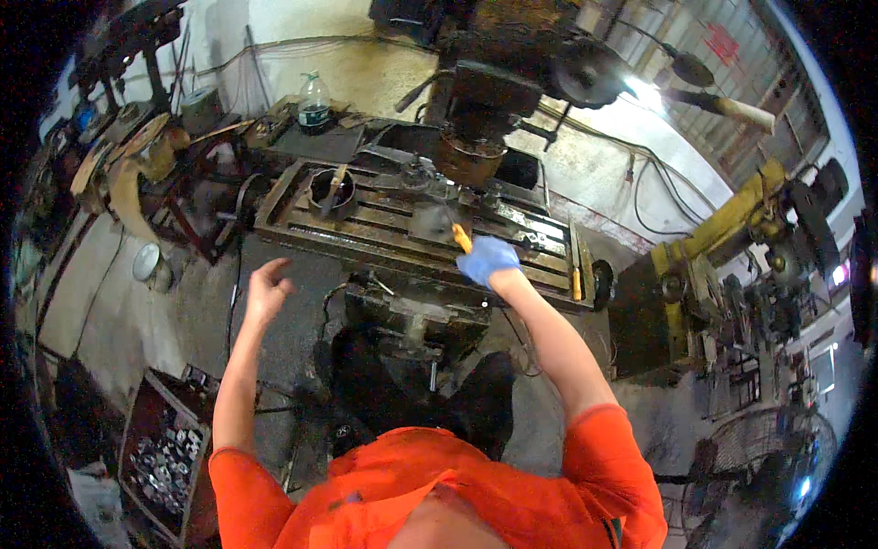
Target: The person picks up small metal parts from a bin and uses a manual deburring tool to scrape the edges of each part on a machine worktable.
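My right hand [491,261], in a blue glove, is closed round a yellow-handled tool [461,238] above the slotted metal machine table [366,229]. The tool's far end is a grey smear, so its kind is hard to make out. Bare and empty, my left hand [268,288] hangs in front of the table's left part with its fingers apart. A round dark pot [331,203] with a brush [339,176] standing in it is on the table's left side. Over the middle of the table hangs the dark machine head [471,151].
Small metal parts [540,240] and another yellow-handled tool [577,284] lie at the table's right. A bottle [314,102] stands behind. A crate of metal pieces [169,457] and a tin can [151,265] are at left; a fan [759,457] is at lower right.
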The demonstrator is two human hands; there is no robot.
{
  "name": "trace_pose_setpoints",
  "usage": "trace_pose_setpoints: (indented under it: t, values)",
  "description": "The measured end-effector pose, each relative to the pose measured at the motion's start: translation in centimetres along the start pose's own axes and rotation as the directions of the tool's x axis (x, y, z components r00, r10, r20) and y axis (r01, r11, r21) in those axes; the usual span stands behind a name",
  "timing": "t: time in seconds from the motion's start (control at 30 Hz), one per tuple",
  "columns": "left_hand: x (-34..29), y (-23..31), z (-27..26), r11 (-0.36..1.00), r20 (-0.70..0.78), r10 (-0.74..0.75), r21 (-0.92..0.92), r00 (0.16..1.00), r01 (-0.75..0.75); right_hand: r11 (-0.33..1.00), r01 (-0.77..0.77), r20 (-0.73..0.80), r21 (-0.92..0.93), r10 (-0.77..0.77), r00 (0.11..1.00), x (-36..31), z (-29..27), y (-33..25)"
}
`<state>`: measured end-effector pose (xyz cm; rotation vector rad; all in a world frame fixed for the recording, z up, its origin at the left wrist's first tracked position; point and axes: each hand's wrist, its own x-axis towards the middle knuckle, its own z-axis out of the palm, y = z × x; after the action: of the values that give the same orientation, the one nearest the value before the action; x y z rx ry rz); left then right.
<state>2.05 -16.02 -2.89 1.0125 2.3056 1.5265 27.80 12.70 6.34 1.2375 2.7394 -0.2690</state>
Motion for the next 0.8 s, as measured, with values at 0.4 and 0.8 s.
trace_pose_setpoints:
  t: [0.4,0.8]
  values:
    - [-3.8,-0.3,8.2,0.529,0.407,-0.147,-0.737,0.901,0.42,0.838,0.456,0.182,0.3,-0.519,0.835,-12.5,4.9,-6.2]
    - [-22.2,-5.7,-22.3,0.877,-0.538,-0.325,0.137,0.778,0.461,0.697,0.504,0.283,0.51,-0.69,0.666,-13.0,5.6,-6.9]
